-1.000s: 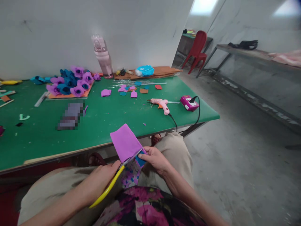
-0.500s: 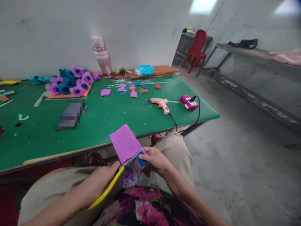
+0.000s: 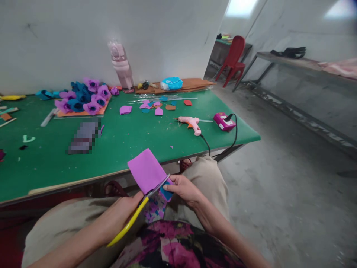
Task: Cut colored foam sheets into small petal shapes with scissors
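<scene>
Yellow-handled scissors (image 3: 129, 223) are in my left hand (image 3: 126, 208), whose fingers are closed round them and partly hidden. Their blades lie along the lower right edge of a purple sheet (image 3: 146, 169), with the tips near my right fingers. Between thumb and fingers, my right hand (image 3: 182, 189) pinches a small blue piece (image 3: 166, 192) together with purple material at that edge. Below the hands, small purple and blue scraps (image 3: 154, 210) lie in my lap.
On the green table (image 3: 134, 137) are a pink glue gun (image 3: 191, 122), a magenta power box (image 3: 224, 121) with a cable, cut pieces, purple and blue flowers (image 3: 83, 96), and a blurred phone-like object (image 3: 85, 136). A pink bottle (image 3: 121, 67) stands by the wall.
The purple sheet has shifted slightly left and down. The scissor blades look closer together along its edge, and the handle has moved slightly right. My right hand has barely moved.
</scene>
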Demonstrator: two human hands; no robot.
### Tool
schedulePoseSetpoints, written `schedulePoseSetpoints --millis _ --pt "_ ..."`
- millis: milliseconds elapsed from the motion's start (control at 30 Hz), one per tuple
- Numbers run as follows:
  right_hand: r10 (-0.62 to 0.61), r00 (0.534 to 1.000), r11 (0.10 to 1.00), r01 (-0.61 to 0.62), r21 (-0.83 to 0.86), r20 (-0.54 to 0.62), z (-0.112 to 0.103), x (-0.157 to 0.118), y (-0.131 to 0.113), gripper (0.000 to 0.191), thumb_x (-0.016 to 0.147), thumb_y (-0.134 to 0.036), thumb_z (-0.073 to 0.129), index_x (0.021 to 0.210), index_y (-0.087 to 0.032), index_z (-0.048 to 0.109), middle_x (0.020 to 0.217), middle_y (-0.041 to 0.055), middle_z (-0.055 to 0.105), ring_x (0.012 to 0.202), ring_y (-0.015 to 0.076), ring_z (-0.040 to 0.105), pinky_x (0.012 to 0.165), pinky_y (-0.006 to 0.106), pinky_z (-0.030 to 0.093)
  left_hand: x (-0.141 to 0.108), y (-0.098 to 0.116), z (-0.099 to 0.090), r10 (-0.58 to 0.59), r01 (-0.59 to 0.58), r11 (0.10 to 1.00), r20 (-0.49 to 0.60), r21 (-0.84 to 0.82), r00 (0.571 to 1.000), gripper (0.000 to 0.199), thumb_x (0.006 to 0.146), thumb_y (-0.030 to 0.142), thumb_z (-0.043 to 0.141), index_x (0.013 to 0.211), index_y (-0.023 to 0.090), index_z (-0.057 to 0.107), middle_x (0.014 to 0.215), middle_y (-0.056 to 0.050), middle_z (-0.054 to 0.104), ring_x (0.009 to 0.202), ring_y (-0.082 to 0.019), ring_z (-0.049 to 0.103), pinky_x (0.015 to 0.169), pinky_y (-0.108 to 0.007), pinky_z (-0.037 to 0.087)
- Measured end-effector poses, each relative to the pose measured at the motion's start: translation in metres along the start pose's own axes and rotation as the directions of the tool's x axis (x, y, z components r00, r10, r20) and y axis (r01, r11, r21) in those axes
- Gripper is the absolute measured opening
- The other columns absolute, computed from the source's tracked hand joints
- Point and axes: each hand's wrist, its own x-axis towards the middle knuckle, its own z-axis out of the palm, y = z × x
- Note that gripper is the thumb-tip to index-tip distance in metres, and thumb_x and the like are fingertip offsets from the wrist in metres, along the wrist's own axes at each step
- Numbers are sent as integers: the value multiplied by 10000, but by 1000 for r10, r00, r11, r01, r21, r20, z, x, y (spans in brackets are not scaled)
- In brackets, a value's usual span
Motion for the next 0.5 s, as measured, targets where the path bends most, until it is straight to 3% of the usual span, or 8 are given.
schedulePoseSetpoints --millis 133,267,367,500 --pt "0 1000 1000 0 15 -10 -2 1 -1 309 590 -384 802 725 -127 696 590 -6 653 523 98 562 592 237 430 -1 -4 -2 29 -31 998 34 52 999 251 850 259 384 1061 238 518 812 -9 683 720 -193 640 662 -248 464" --pt "-6 1000 999 6 42 -11 -2 0 -4 309 606 -381 795 747 -124 697 610 12 670 531 102 577 575 230 430 0 -6 -14 -52 77 971 -116 228 992 288 858 246 372 1119 240 493 899 -50 685 807 -219 656 694 -273 472" --pt "-17 1000 1000 17 25 -7 -3 -1 -6 331 629 -401 781 769 -113 700 650 47 689 555 114 593 569 233 434 3 -3 -31 -36 142 904 -260 404 965 363 855 229 371 1206 210 458 1028 -113 668 943 -279 639 766 -340 474" --pt "-22 1000 1000 22 4 2 -4 -1 -6 334 653 -408 770 804 -117 704 682 64 698 569 121 600 571 236 442 19 7 -53 -107 257 790 -287 556 952 346 841 185 366 1166 174 483 924 -135 689 834 -330 669 674 -398 488"
